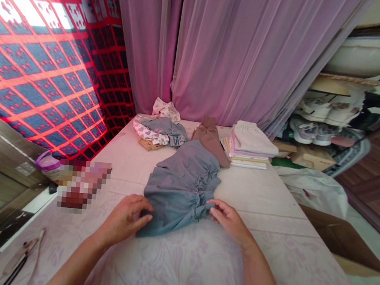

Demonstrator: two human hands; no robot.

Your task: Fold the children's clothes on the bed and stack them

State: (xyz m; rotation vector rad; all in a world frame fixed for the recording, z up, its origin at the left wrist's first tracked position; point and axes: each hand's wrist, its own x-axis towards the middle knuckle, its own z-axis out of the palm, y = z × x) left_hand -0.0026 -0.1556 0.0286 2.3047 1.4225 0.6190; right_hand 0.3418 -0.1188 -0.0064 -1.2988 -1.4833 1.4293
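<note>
A blue-grey garment (180, 181) with a gathered, ruffled band along its right side lies spread on the patterned bed cover (172, 265); I cannot tell whether it is trousers or a skirt. Its near right corner is pinched between the thumb and fingers of my right hand (228, 219). At the near left edge, my left hand (130, 217) rests with curved fingers, the thumb apart from the forefinger, touching the cloth. Just beyond the garment lies a brown garment (210, 140), partly covered by it.
A folded stack of clothes (251, 141) stands at the far right, a loose clothes pile (161, 129) at the far left. Glasses (24, 252) lie near left. Purple curtains (231, 53) hang behind. A cardboard box (341, 240) and shoe rack (329, 110) stand to the right.
</note>
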